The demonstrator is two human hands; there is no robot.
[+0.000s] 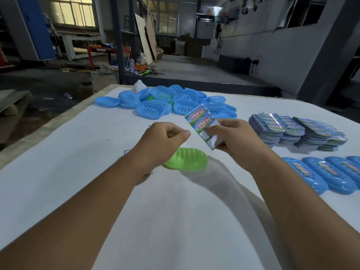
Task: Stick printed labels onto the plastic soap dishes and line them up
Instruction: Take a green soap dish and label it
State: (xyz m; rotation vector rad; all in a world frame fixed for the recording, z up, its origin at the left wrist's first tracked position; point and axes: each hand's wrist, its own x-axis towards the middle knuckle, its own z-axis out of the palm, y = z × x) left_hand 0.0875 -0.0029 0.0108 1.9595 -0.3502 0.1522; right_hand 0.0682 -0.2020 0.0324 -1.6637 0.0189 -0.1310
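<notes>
Dim hall — window glow, fisheye edges

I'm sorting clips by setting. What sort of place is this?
Probably a small factory or workshop packing area: a loose pile of blue plastic soap dishes and stacks of printed label sheets lie on the white worktable, with bare concrete floor behind.

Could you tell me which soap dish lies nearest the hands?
The green soap dish, alone just below the left hand; the others sit in the far blue pile or labelled row.
</notes>
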